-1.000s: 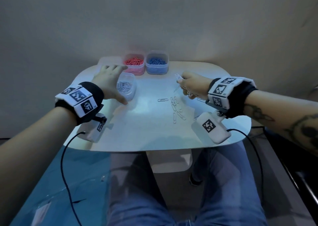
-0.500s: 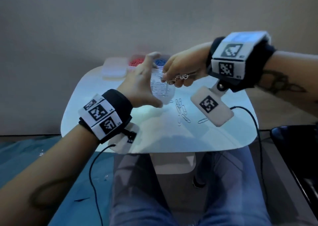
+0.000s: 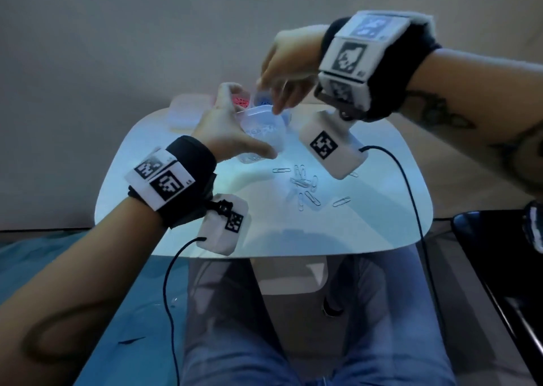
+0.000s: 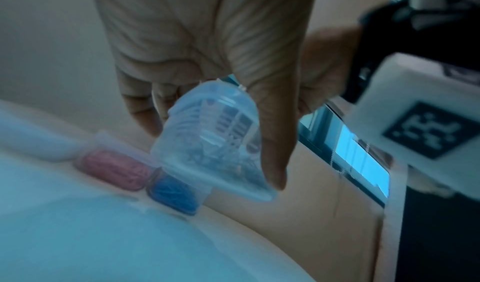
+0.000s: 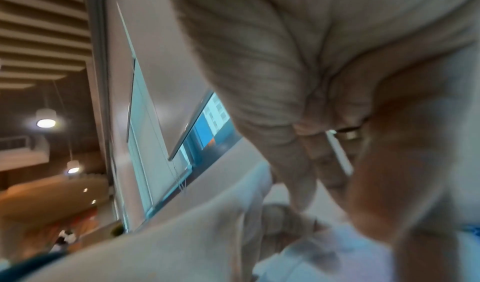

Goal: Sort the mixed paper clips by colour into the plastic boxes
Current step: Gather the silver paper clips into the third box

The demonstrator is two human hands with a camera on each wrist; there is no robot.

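Note:
My left hand (image 3: 229, 132) grips a clear plastic box (image 3: 264, 127) of silver clips, lifted off the table and tilted toward the right. In the left wrist view the thumb runs down the box's (image 4: 215, 142) side with the fingers behind it. My right hand (image 3: 288, 71) hovers just above the box's mouth with its fingers pointing down at the rim. No clip shows between them in the blurred right wrist view, where the fingers (image 5: 306, 163) and thumb stand apart. Several silver clips (image 3: 305, 185) lie loose mid-table.
A box of red clips (image 3: 241, 102) and a box of blue clips (image 3: 263, 101) stand side by side at the table's far edge, partly hidden by my hands. A clear lid (image 3: 185, 110) lies left of them. The white table (image 3: 352, 232) is small, with rounded corners.
My left hand picked the clear box up and brought it toward the middle. My right hand rose from the table with silver clips and now hangs over the box; the clips no longer show.

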